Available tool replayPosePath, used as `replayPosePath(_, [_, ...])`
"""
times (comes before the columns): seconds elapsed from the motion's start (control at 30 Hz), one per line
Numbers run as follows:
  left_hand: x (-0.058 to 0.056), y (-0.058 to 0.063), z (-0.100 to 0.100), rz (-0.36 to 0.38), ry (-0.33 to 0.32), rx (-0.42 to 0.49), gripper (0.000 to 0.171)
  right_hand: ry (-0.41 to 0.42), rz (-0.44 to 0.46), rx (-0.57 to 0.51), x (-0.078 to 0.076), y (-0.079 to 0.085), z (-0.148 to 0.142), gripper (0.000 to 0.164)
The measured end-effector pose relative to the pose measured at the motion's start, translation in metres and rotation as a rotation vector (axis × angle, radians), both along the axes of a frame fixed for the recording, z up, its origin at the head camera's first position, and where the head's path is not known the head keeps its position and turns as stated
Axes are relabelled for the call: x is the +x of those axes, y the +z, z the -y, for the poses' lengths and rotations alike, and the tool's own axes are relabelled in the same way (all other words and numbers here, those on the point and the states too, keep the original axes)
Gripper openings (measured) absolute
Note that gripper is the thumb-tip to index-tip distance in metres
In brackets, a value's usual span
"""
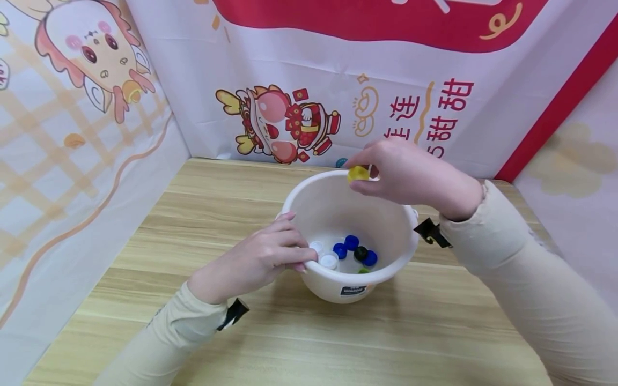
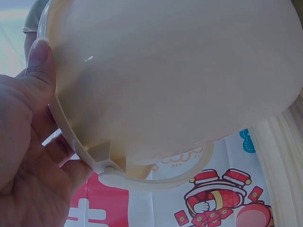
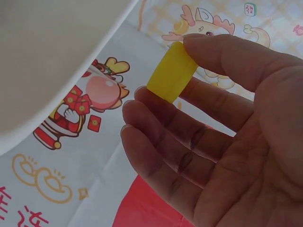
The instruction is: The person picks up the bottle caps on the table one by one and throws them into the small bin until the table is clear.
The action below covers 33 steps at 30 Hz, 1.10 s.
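A white bucket (image 1: 405, 262) stands on the wooden table, its rim upward. My left hand (image 1: 272, 249) grips the rim at the bucket's near left side; in the left wrist view the thumb (image 2: 40, 61) lies along the outer wall. Over the far rim, my right hand (image 1: 401, 174) pinches a yellow bottle cap (image 3: 173, 73) between thumb and fingers. Several caps lie on the bucket's floor: white caps (image 1: 329, 261) at the left, blue caps (image 1: 351, 243), a black cap (image 1: 360, 253), and a green one (image 1: 363, 271) partly hidden by the near rim.
The light wooden table (image 1: 232, 343) extends around the bucket. Behind it hangs a printed cloth (image 1: 193, 86) with cartoon figures, and another patterned cloth (image 1: 58, 177) runs along the left. The bucket's handle (image 2: 161, 182) hangs from its side in the left wrist view.
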<state>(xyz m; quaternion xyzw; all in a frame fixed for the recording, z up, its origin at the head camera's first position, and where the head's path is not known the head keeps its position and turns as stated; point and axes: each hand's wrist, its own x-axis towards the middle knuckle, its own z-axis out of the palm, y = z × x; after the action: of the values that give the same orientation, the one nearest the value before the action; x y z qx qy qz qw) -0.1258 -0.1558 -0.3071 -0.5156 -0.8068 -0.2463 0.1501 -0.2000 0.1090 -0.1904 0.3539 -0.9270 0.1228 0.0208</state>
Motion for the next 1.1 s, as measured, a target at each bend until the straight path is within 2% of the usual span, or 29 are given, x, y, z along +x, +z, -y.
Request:
replayPosePath(0.33, [0.000, 0.000, 0.000, 0.004, 0.000, 0.001, 0.030, 0.004, 0.013, 0.021, 0.000, -0.003, 0.005, 0.030])
replayPosePath(0.7, [-0.001, -0.001, -0.001, -0.034, -0.023, 0.012, 0.027, 0.029, 0.004, 0.014, 0.000, -0.004, 0.011, 0.031])
replayPosePath(0.93, [-0.001, -0.001, -0.001, -0.034, -0.020, 0.010, 0.028, 0.001, 0.056, 0.025, -0.002, -0.005, 0.014, 0.043])
replayPosePath(1.1, [-0.001, -0.001, -0.001, -0.053, -0.029, 0.014, 0.027, 0.013, 0.024, 0.038, -0.003, -0.003, 0.012, 0.041])
